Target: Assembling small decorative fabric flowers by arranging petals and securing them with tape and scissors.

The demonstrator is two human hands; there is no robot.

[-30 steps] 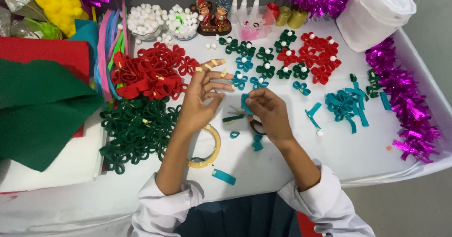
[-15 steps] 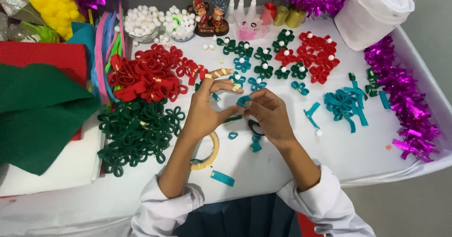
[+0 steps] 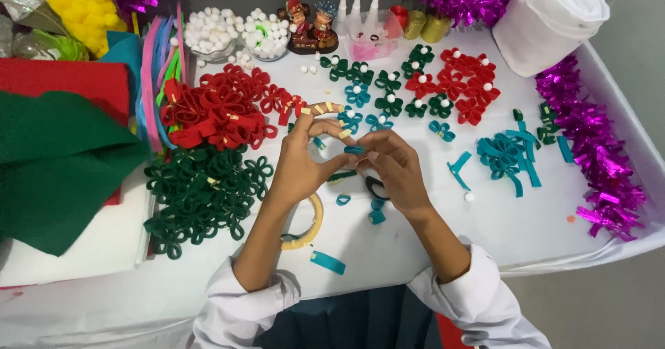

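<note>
My left hand point(image 3: 303, 156) and my right hand point(image 3: 393, 165) meet over the middle of the white table point(image 3: 526, 231), both pinching a small teal felt piece point(image 3: 354, 151) between their fingertips. Small bits of yellowish tape point(image 3: 321, 108) stick to the left hand's raised fingers. A yellowish tape roll point(image 3: 309, 225) lies under my left wrist. Black scissors point(image 3: 375, 185) lie partly hidden beneath my right hand, beside teal felt loops point(image 3: 343, 198).
Heaps of red felt flowers point(image 3: 215, 110) and green felt flowers point(image 3: 201, 193) lie at the left. Finished flowers with white pompoms point(image 3: 443, 85) sit behind the hands, teal strips point(image 3: 509, 156) to the right. Purple tinsel point(image 3: 596, 148) runs along the right edge. Pompom bowls point(image 3: 208, 33), glue bottles point(image 3: 358, 6) stand at the back.
My left hand has closed in on the right one, and its thumb and fingers now pinch the teal piece that only the right hand held before.
</note>
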